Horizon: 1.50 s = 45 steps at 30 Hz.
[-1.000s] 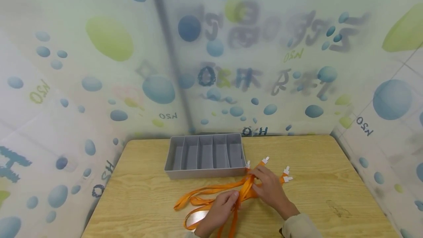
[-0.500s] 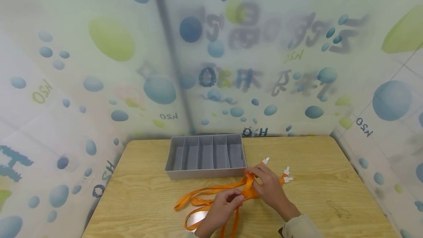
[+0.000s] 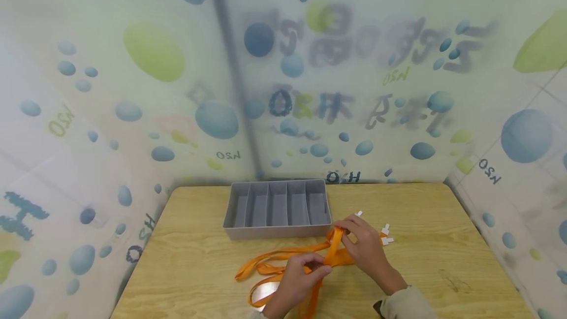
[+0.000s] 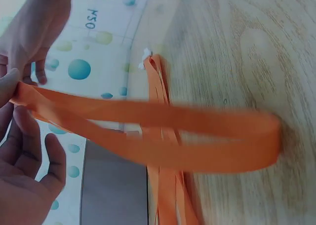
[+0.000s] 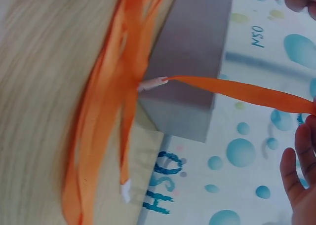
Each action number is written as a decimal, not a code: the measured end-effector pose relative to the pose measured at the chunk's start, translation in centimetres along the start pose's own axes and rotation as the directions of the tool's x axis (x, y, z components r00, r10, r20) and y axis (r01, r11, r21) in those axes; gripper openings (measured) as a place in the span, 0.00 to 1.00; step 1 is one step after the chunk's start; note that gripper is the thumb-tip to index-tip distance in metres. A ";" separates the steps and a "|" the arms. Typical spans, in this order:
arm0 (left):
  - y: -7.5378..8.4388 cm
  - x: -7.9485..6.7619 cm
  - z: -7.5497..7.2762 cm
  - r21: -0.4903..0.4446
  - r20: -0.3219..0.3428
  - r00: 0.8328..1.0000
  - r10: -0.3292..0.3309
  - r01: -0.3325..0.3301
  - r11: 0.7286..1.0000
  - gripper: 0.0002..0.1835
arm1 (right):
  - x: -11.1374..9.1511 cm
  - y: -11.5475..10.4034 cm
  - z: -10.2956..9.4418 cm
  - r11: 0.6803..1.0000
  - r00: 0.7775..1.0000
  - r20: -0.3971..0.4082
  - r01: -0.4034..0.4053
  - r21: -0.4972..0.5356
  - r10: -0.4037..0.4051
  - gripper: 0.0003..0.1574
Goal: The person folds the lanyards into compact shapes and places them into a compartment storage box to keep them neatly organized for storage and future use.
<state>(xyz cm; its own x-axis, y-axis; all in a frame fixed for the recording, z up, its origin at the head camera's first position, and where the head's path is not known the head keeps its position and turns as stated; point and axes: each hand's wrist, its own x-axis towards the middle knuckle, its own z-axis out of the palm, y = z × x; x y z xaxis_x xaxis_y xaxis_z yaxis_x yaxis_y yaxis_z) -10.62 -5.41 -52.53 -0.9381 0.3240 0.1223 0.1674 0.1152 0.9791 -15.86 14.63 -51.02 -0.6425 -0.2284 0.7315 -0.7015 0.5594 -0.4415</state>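
Observation:
My left hand [image 3: 296, 277] pinches an orange lanyard [image 3: 335, 247] between thumb and finger. Farther up the same strap, my right hand [image 3: 366, 244] grips it with thumb and fingertips. From the fingers, a loop of the held lanyard [image 4: 217, 158] hangs over the table in the left wrist view. A white clip [image 5: 154, 84] dangles from the strap's end in the right wrist view. Under the hands, several more orange lanyards [image 5: 91, 151] lie bunched lengthwise on the table, their white clips [image 3: 385, 229] pointing right.
A grey tray with several compartments [image 3: 279, 232] stands at the table's back, just beyond the lanyards. Wooden tabletop [image 3: 425, 240] stretches to the right of the clips. A printed curtain with blue and green dots [image 3: 217, 120] surrounds the back and sides.
The left thumb and finger have shifted slightly right along the strap. The right hand has moved slightly up and right, stretching a length of lanyard between the hands.

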 end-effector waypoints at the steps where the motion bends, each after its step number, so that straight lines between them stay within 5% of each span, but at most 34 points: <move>1: 0.1 0.0 0.0 0.004 -0.007 1.000 0.005 -0.005 1.000 0.05 | 0.1 -0.1 -0.1 1.000 1.000 -0.001 -0.006 0.010 0.006 0.20; 16: 1.6 0.6 0.5 0.003 -0.132 0.985 0.110 -0.111 0.994 0.03 | 2.0 -2.6 -1.7 0.976 0.993 -0.008 -0.113 0.187 0.117 0.19; 26: 2.1 0.7 0.1 -0.002 -0.150 0.972 0.179 -0.181 0.983 0.04 | 2.0 -3.3 -1.1 0.968 0.998 -0.045 -0.033 0.249 0.046 0.18; 38: 2.6 0.7 -0.2 -0.011 -0.177 0.964 0.200 -0.205 0.979 0.03 | 2.1 -4.1 -0.9 0.969 0.999 -0.005 -0.051 0.240 0.054 0.19; 45: 2.3 0.8 -0.3 -0.001 -0.153 0.949 0.276 -0.279 0.960 0.03 | 2.6 -4.7 -1.3 0.971 0.999 -0.019 -0.040 0.235 0.045 0.18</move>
<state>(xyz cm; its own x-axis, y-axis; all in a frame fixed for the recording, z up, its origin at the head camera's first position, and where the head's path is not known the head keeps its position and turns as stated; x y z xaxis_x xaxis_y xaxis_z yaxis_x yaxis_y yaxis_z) -11.10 -5.14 -50.15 -0.8905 0.1957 0.4107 0.4222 0.0191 0.9063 -13.83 12.44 -46.33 -0.6675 -0.1875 0.7206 -0.7283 0.3654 -0.5797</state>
